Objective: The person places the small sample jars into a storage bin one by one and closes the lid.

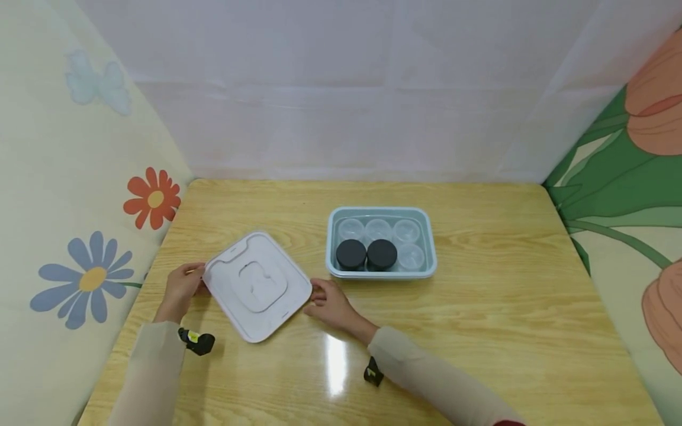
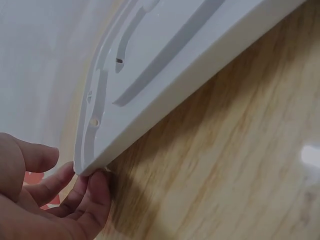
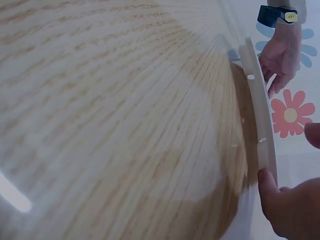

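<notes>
A white square plastic lid (image 1: 259,288), with a raised rim and moulded grooves, is turned cornerwise over the left part of the table. My left hand (image 1: 180,291) holds its left corner; in the left wrist view curled fingers (image 2: 97,187) support that corner from below, with the thumb apart from it. At the opposite corner my right hand (image 1: 334,305) grips the lid. The right wrist view shows the right thumb (image 3: 267,187) against the lid's edge (image 3: 261,115), the other fingers mostly hidden. A shadow lies on the table beneath the lid.
Right of the lid stands a light blue plastic basket (image 1: 328,239). Inside are several clear round containers (image 1: 407,231) and two with black tops (image 1: 382,255). Wood-patterned table (image 1: 506,284) extends rightward; a white sheet (image 1: 319,130) hangs behind it.
</notes>
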The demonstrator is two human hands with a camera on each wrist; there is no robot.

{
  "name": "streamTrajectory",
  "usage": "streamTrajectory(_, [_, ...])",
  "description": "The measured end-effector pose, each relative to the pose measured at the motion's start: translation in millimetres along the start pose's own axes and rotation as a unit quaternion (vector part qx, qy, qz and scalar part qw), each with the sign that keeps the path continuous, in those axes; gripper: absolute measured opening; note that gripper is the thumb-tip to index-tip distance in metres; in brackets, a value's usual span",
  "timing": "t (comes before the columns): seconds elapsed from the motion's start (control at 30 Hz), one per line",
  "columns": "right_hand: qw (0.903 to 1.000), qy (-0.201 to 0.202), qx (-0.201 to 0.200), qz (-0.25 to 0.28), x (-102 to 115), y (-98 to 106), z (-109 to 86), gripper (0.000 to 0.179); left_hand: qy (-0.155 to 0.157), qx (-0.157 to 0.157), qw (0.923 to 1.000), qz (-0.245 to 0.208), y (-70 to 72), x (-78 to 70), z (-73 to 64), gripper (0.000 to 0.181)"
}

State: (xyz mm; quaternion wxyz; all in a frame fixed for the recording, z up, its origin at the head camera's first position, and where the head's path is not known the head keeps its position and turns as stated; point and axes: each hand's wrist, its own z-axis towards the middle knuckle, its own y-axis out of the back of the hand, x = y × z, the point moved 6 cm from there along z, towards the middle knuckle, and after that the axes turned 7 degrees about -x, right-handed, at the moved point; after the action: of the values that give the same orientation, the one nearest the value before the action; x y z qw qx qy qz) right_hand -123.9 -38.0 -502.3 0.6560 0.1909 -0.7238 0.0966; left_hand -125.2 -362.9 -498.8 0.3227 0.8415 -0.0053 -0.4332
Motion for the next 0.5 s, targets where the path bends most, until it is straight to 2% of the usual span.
streamTrajectory(0.1, [0.9999,-0.003,-0.005,0.012,-1.1,0.8,-0.3,0.061,-0.001,0.006,1.0000,-0.005,2.1,2.1,-1.3,0.048])
streamTrajectory(0.33, [0.9990,-0.005,0.004,0.045,-1.5,0.7,-4.7,0.058,-0.010,-0.003,0.9999,-0.012,10.8,7.4,-2.6,0.040])
streamTrajectory(0.5, [0.9990,0.026,0.007,0.035,6.8,-0.5,-8.5,0.057,-0.020,-0.012,0.9997,-0.005,14.4,8.7,-3.1,0.037])
